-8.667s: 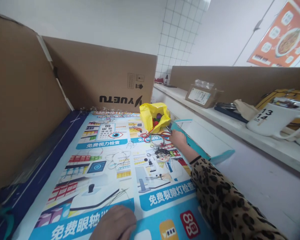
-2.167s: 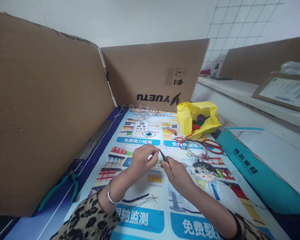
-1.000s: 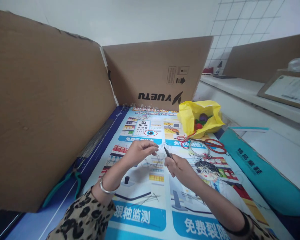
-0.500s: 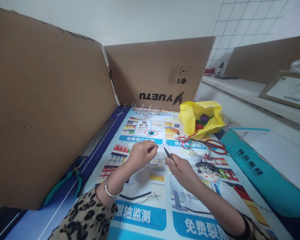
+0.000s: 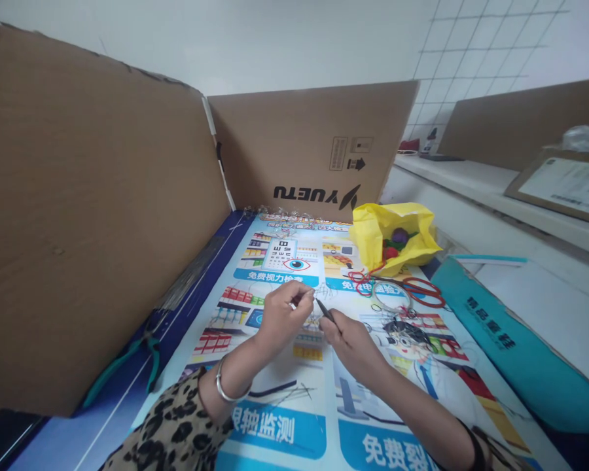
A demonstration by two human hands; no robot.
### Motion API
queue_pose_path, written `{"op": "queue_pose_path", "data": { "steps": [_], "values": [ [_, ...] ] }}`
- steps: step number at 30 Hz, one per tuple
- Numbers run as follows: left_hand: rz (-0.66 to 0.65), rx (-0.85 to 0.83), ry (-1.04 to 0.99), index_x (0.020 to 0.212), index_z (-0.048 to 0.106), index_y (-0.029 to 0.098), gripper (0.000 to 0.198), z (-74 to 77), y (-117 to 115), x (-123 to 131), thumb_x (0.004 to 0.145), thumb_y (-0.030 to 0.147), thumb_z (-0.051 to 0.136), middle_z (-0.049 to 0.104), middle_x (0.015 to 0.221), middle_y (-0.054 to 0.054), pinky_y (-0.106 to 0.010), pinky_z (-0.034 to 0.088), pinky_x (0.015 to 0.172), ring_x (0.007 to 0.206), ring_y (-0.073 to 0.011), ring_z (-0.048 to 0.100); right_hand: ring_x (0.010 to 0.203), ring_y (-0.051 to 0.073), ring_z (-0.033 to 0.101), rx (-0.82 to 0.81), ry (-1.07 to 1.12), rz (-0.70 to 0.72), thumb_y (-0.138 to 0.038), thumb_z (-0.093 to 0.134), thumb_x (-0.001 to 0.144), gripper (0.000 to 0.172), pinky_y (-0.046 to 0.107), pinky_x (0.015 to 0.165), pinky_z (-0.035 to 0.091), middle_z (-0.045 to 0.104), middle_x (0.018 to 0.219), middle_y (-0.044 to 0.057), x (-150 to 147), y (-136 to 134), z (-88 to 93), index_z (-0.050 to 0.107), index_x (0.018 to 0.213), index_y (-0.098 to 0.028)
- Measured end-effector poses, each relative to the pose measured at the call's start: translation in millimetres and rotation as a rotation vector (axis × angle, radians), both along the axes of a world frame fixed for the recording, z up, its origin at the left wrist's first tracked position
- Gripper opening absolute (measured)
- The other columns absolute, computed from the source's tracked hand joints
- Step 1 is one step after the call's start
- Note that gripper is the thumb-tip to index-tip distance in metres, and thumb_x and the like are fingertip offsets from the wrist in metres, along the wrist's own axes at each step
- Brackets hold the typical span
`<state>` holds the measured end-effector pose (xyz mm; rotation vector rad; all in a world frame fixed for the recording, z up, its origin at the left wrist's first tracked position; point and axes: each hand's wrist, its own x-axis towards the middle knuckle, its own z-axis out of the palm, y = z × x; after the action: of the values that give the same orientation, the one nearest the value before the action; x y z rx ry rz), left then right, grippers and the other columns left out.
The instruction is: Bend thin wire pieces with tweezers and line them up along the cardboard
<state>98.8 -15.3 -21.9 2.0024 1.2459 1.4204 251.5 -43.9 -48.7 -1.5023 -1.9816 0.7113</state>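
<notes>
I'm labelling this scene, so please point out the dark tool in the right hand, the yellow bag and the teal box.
Dark tool (image 5: 325, 311): head view, on its exposed shaft.
Yellow bag (image 5: 368, 240): head view, on its outer wall.
Teal box (image 5: 517, 363): head view, on its side.

Teal box (image 5: 515, 360) at right; printed cardboard panel (image 5: 285, 144) upright behind; labelled carton (image 5: 562, 186) on white shelf (image 5: 476, 175).

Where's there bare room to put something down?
Probably on the printed eye chart, between the wire bits behind and the left hand, or the white shelf between the dark flat thing and labelled box. It's crowded near the yellow bag: red cord, scissors, a ring.
</notes>
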Motion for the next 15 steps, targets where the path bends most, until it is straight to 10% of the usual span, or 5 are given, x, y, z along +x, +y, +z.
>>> {"op": "queue_pose_path", "data": {
  "steps": [15],
  "values": [
    [-0.013,0.159,0.083,0.075,0.061,0.017,0.012,-12.6,-3.3,3.1,0.078,0.014,0.049,0.064,0.071,-0.001,-0.022,0.043,0.063,0.067,-0.0106,0.056,0.056,0.014,0.049,0.005,0.068,-0.063,-0.047,0.028,0.088,0.034,0.024,0.053,0.031,0.053,0.059,-0.002,-1.9,-0.7,1.1,0.04,0.068,-0.022]
  ]
}}
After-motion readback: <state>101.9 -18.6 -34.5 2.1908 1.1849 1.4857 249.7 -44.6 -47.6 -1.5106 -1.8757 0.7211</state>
